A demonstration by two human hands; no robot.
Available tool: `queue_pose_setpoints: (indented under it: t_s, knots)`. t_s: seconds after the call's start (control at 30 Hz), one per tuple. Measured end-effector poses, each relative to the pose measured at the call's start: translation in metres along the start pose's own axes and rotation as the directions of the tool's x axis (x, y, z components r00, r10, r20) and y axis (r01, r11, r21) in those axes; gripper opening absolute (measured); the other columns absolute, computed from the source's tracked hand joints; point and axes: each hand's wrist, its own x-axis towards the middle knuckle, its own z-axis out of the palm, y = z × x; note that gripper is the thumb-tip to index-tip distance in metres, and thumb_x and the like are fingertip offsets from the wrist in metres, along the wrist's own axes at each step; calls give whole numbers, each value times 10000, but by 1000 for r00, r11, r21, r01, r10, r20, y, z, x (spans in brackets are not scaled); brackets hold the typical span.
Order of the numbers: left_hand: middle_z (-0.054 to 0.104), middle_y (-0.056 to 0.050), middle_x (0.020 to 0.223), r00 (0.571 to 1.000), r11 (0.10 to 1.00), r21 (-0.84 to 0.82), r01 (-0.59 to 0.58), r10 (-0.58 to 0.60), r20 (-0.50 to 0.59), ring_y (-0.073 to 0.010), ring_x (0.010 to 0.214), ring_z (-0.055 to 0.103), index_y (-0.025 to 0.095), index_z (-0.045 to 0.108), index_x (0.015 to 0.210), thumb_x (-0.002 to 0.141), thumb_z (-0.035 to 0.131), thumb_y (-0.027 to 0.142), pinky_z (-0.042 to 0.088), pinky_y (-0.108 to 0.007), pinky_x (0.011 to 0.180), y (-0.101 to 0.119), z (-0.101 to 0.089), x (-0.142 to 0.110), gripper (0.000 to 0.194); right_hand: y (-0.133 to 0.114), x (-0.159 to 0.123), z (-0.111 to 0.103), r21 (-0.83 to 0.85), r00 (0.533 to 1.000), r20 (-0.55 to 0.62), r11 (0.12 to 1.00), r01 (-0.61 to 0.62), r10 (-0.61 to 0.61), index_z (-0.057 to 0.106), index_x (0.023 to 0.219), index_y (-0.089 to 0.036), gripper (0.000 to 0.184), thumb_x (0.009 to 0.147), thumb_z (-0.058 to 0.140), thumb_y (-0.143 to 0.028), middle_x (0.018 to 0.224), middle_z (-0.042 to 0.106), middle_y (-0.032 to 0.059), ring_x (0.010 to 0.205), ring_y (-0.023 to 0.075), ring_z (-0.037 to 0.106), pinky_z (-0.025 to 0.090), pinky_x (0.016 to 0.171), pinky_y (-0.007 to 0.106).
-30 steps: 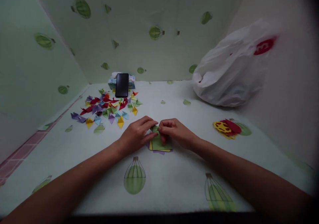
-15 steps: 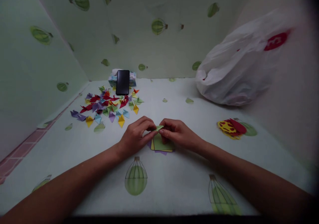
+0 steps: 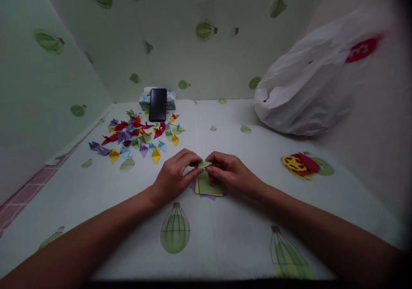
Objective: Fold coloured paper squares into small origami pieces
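Observation:
My left hand [image 3: 175, 175] and my right hand [image 3: 230, 171] meet at the middle of the table, fingers pinched on a small folded green paper piece [image 3: 204, 165]. The piece is held just above a small stack of flat paper squares [image 3: 209, 188], green on top with yellow and purple edges showing. Part of the folded piece is hidden by my fingertips.
A pile of several folded paper triangles [image 3: 138, 136] in red, purple, yellow, blue and green lies at the back left. A black phone [image 3: 157, 104] leans on a tissue box behind it. A white plastic bag [image 3: 309, 91] sits back right; red and yellow paper pieces [image 3: 299, 164] lie at right.
The green piece has been lifted slightly off the stack and folded narrower between my fingertips. The view has tilted up a little.

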Motion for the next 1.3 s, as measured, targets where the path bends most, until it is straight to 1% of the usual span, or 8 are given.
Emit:
queue_pose_setpoints:
  t_s: [0.17,0.33,0.53,0.6,0.73,0.93,1.1,1.3]
  knots:
    - [643,-49,856,999,999,-15,41,-40,16,-160,785,618,154,604,960,882,654,158,535,-293,710,2,-1,0,93,-3,-1,0,-79,1000,-14,997,17,-18,571,859,-176,110,891,549,-279,626,577,-20,560,117,504,391,531,244]
    - [664,-67,897,1000,1000,-12,-2,2,9,-174,861,641,167,622,912,898,635,152,538,-313,765,2,-2,0,24,-1,-1,1,-71,999,-11,997,38,-39,557,889,-191,122,905,554,-312,625,581,-28,561,118,516,402,534,241]
    - [662,-71,936,999,999,31,-42,42,21,-161,877,652,170,625,913,911,622,154,540,-292,782,1,-2,0,16,4,-2,4,-99,992,-93,992,79,-88,550,997,-200,130,894,583,-273,645,602,-30,584,122,544,426,559,245]
    - [661,-72,941,999,999,29,-42,41,26,-165,887,648,172,606,912,914,610,146,537,-296,786,2,-1,0,26,3,-3,5,-100,989,-114,991,88,-99,550,992,-202,112,891,578,-242,665,607,-27,604,123,569,444,581,250]
    - [655,-62,914,1000,1000,-18,-23,23,12,-170,869,629,175,566,957,896,606,111,534,-308,769,3,-1,0,96,-1,-4,5,-93,986,-133,992,89,-101,555,938,-201,59,882,568,-206,676,604,-29,609,122,598,460,594,253]
    - [626,-44,939,999,997,-61,52,-51,13,-149,837,609,193,544,1047,884,601,116,538,-297,760,3,0,-3,189,-4,-5,6,-119,979,-163,988,102,-121,576,907,-196,30,877,573,-196,688,605,-24,618,118,597,461,600,251]
    - [630,-44,941,996,993,-78,89,-87,19,-151,842,611,193,556,1061,888,602,129,538,-301,767,3,0,-3,189,-3,-5,7,-117,973,-187,987,114,-134,594,910,-202,48,877,572,-174,731,620,-23,630,110,612,466,618,245]
    - [653,-54,931,997,993,-93,77,-76,21,-159,839,617,187,592,1009,894,598,128,540,-305,746,2,1,-1,129,-1,-5,7,-125,970,-201,986,111,-135,599,923,-205,50,880,582,-186,709,628,-23,625,117,612,469,620,249]
